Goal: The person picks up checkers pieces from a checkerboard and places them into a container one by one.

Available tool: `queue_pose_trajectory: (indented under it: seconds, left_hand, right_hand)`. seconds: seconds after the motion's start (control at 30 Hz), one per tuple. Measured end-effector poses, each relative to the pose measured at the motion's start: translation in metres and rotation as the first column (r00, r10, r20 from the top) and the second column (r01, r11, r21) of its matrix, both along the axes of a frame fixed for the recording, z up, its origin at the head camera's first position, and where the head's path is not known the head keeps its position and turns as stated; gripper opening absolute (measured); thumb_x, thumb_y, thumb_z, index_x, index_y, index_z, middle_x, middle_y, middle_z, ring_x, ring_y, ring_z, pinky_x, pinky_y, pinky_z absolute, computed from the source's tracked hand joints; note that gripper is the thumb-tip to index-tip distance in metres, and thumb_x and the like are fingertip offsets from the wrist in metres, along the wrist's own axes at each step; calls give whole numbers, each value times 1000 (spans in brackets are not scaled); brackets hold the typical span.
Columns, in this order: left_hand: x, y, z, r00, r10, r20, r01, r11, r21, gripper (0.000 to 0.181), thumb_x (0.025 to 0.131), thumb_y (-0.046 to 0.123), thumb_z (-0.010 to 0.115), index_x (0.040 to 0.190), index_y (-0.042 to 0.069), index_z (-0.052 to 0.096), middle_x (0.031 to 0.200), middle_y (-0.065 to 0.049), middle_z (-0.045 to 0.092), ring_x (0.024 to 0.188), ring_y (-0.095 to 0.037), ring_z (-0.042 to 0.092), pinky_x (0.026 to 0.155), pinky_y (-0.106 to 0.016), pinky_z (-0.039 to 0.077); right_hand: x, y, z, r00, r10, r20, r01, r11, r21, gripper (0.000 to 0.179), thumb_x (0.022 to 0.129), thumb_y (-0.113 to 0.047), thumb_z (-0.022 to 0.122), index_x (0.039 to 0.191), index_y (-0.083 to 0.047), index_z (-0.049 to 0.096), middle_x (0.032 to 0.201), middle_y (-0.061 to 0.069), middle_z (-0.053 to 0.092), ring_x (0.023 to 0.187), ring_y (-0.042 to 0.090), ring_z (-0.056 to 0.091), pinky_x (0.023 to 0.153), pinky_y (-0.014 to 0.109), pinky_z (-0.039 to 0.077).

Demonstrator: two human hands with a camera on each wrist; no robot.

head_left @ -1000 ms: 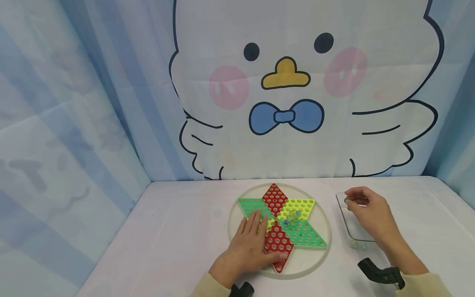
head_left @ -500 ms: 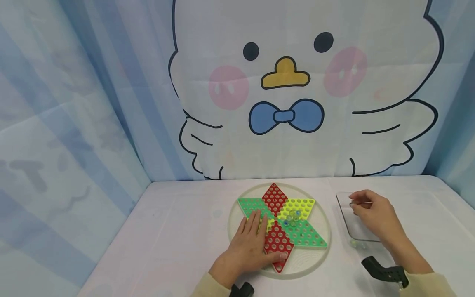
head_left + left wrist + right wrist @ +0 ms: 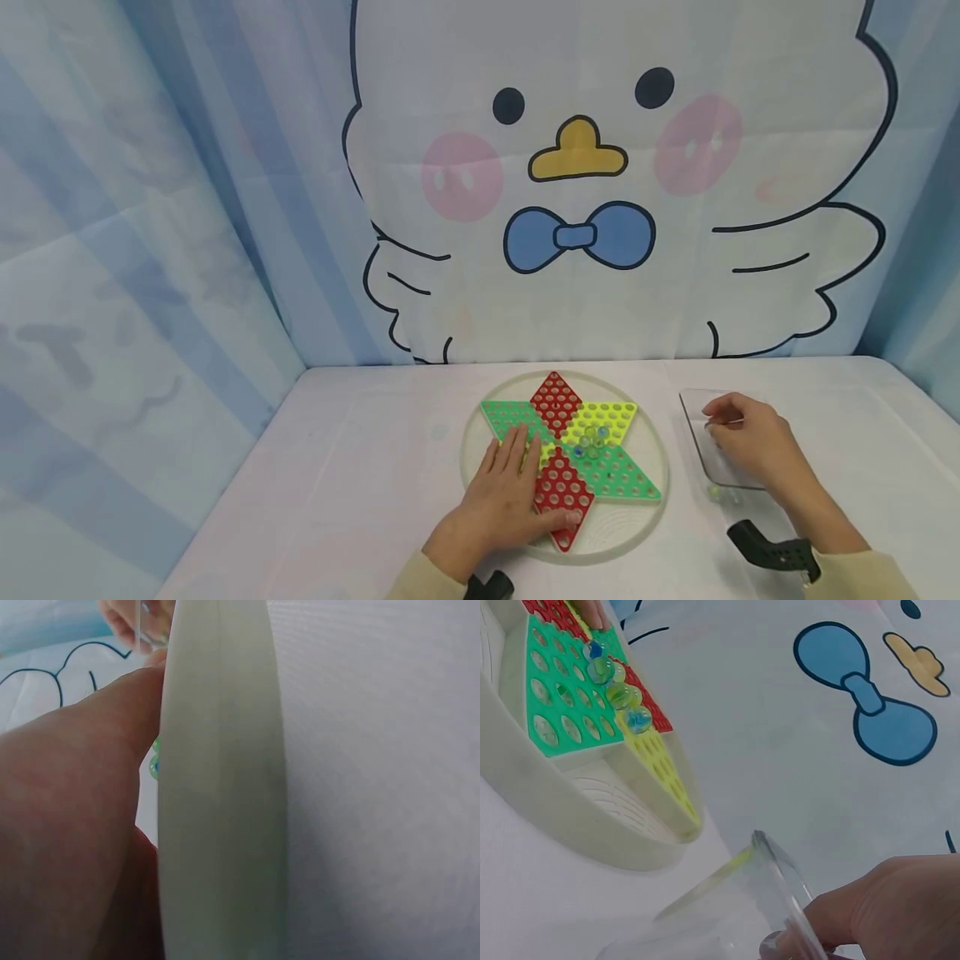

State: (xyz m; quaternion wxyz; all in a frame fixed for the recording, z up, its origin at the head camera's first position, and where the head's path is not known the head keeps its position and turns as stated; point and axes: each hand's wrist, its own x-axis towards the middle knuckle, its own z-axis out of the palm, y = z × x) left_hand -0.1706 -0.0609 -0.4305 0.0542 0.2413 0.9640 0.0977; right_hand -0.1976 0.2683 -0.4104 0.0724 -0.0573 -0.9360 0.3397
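A round cream Chinese checkers board [image 3: 626, 533] with a red, green and yellow star of holes lies on the table. Fingers spread, my left hand [image 3: 498, 496] rests flat across its left side, the thumb over the lower red point. Several glass marbles [image 3: 591, 442] sit in holes right of the star's centre; they show as clear balls with coloured swirls in the right wrist view. At the right, my right hand [image 3: 757, 437] is at the mouth of a clear box [image 3: 697, 446]. It pinches a greyish marble [image 3: 771, 945] at its fingertips, seen partly through the clear wall.
A few more marbles [image 3: 716, 493] show at the near lower end of the clear box. The white-covered table [image 3: 337, 475] meets a curtain [image 3: 577, 308] with a cartoon bird at its back edge. Dark wrist mounts [image 3: 772, 550] sit on the sleeves.
My right hand has shifted slightly right, then a little back left and lower over the clear box. My left hand and the marbles on the board have stayed put.
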Motion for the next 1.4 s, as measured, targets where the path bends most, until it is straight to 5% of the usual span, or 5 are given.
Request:
queue_pose_trajectory:
  seconds: [0.37, 1.03, 1.4]
  left_hand:
    - [0, 1, 1, 1000, -4, 9, 4, 1000, -5, 103, 89, 76, 46, 158, 5, 20, 166, -17, 13, 155, -29, 11, 124, -48, 16]
    - [2, 1, 4, 1000, 6, 16, -6, 1000, -4, 103, 88, 76, 47, 158, 6, 21, 166, -16, 13, 155, -29, 11, 124, -49, 16]
    - [0, 0, 2, 999, 0, 41, -1, 1000, 21, 104, 88, 76, 46, 159, 5, 17, 167, -17, 10, 156, -29, 9, 125, -49, 15]
  right_hand:
    - [-3, 0, -2, 998, 20, 66, -23, 999, 49, 27, 87, 1, 57, 114, 7, 58, 107, 29, 63, 98, 44, 61, 78, 51, 52]
    - [-4, -4, -1, 998, 41, 45, -46, 993, 112, 22, 86, 4, 57, 107, 9, 58, 97, 27, 65, 88, 38, 62, 74, 49, 53]
    - [5, -12, 8, 989, 29, -146, -15, 995, 98, 21, 90, -2, 55, 109, 6, 61, 103, 28, 64, 92, 41, 61, 78, 55, 54]
